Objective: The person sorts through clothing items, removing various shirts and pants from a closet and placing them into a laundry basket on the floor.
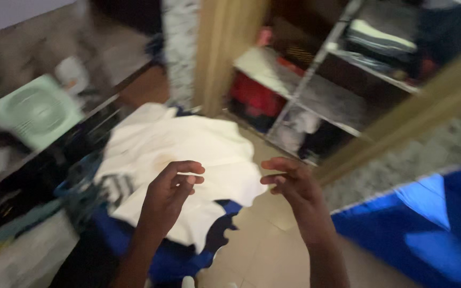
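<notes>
**Two empty hands over a pale cloth**

The left hand [174, 184] and right hand [289, 184] were up in the middle of the frame, fingers curled loosely, holding nothing. Just behind them lay a cream cloth [188, 149] on a blue pile [172, 256]. Shelves with folded clothes [342, 69] filled the upper right. A green fan [36, 112] sat upper left.

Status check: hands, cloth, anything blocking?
Left hand and right hand raised, fingers curled, empty. Cream cloth heaped on blue fabric pile, hands apparently above it. Nothing between them.
</notes>
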